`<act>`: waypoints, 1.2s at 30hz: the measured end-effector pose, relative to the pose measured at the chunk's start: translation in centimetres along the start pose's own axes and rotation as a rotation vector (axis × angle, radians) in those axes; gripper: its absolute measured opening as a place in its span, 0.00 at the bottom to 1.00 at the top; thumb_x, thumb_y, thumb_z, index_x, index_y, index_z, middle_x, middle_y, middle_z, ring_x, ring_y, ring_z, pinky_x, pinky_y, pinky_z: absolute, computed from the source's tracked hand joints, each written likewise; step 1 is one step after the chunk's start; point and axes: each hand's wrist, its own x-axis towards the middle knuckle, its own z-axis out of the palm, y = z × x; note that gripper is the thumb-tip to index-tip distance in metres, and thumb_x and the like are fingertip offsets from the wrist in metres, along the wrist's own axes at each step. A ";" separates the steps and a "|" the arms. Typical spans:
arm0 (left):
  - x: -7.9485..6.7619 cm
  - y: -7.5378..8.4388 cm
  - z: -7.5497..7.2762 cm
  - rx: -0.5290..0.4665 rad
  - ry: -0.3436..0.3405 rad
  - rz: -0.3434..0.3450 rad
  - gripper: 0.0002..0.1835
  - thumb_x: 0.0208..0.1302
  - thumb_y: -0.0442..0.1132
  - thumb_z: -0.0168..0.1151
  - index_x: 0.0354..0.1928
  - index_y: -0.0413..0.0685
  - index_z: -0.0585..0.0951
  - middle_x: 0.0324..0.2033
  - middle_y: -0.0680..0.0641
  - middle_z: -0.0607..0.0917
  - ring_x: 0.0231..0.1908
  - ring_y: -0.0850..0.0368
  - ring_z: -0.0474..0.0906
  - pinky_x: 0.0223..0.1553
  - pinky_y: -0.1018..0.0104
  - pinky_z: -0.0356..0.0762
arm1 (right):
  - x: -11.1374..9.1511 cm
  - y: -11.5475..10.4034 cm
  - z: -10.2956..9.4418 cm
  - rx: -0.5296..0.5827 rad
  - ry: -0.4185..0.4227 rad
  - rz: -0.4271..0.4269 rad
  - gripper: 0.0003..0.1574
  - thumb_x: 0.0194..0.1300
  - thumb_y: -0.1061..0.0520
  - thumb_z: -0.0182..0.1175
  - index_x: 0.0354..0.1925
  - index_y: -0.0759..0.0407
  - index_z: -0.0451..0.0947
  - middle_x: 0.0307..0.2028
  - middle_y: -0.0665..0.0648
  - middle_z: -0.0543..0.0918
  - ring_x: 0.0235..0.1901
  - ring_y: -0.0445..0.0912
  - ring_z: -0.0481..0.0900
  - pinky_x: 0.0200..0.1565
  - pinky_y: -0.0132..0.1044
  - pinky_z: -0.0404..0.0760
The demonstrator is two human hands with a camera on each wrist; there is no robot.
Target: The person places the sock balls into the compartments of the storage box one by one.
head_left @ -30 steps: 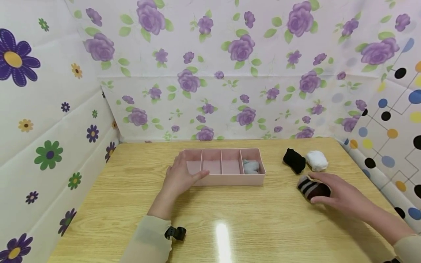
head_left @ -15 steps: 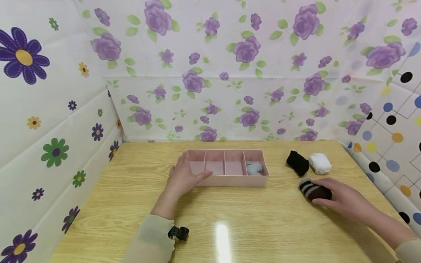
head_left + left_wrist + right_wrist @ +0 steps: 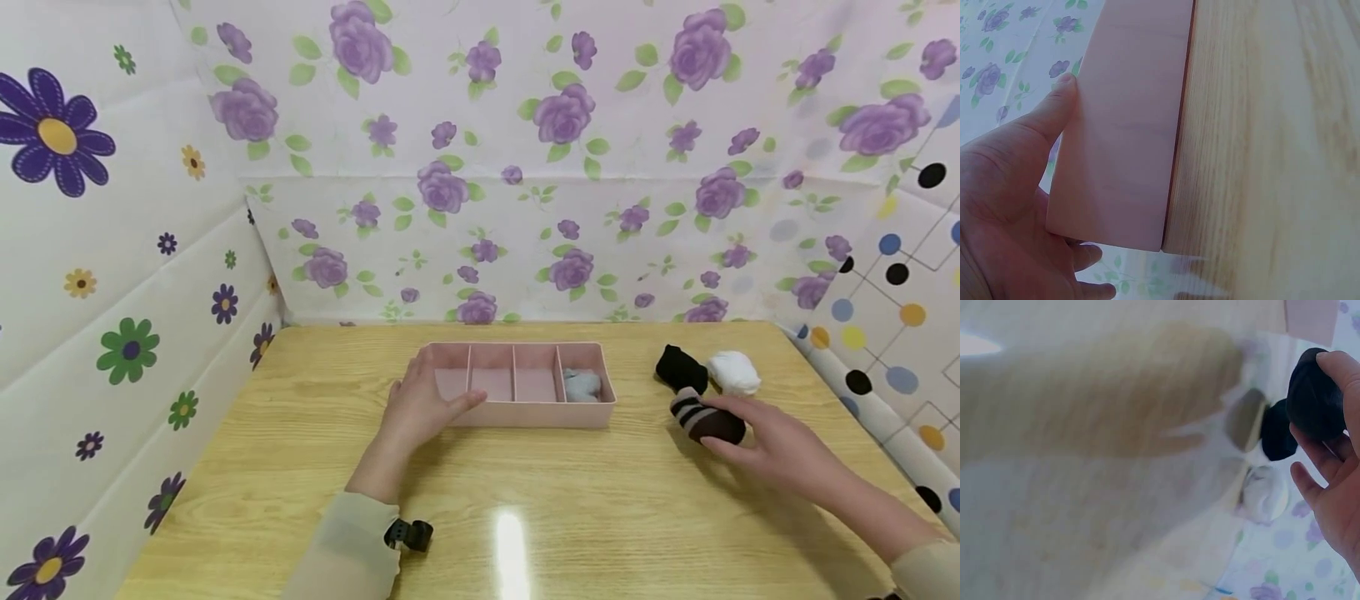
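Observation:
My right hand (image 3: 783, 450) pinches a rolled-up pair of striped brown socks (image 3: 693, 415) between thumb and fingers, raised just over the table. In the right wrist view the rolled socks (image 3: 1315, 394) look almost black, with their stripes hidden. At the left end of a pink divided box (image 3: 540, 415), my left hand (image 3: 416, 408) holds the corner. The left wrist view has the thumb at the rim of the box (image 3: 1122, 137) and the other fingers around its end. A light grey sock bundle (image 3: 581, 386) lies in the rightmost of its several compartments.
A black sock bundle (image 3: 681, 368) and a white sock bundle (image 3: 733, 372) lie side by side at the back right of the wooden table (image 3: 300, 450). Flowered cloth (image 3: 510, 208) hangs behind the table, with patterned sheets at both sides.
The striped socks have come up off the table in my right hand and shifted slightly left and back, toward the black bundle. My left hand stays on the box.

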 end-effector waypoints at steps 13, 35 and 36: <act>-0.3 0.0 0.4 0.000 0.017 -0.004 0.74 0.63 0.77 0.71 0.88 0.34 0.44 0.86 0.32 0.52 0.85 0.33 0.49 0.82 0.28 0.43 | 4.2 -4.7 -0.4 0.034 0.104 -0.035 0.36 0.73 0.46 0.77 0.71 0.59 0.81 0.62 0.66 0.86 0.57 0.65 0.86 0.48 0.64 0.86; -0.1 0.0 0.5 0.020 0.039 -0.014 0.73 0.62 0.79 0.70 0.89 0.36 0.48 0.87 0.34 0.52 0.86 0.35 0.48 0.81 0.27 0.46 | 11.4 -10.7 0.5 0.035 0.143 -0.090 0.37 0.70 0.51 0.79 0.72 0.61 0.81 0.63 0.67 0.86 0.54 0.64 0.88 0.45 0.59 0.89; -0.1 -0.1 0.4 0.021 0.043 -0.019 0.73 0.62 0.79 0.70 0.89 0.37 0.48 0.87 0.35 0.52 0.86 0.36 0.48 0.81 0.27 0.47 | 11.8 -11.1 0.6 0.028 0.137 -0.094 0.38 0.71 0.50 0.79 0.72 0.60 0.81 0.63 0.67 0.86 0.55 0.64 0.88 0.46 0.59 0.88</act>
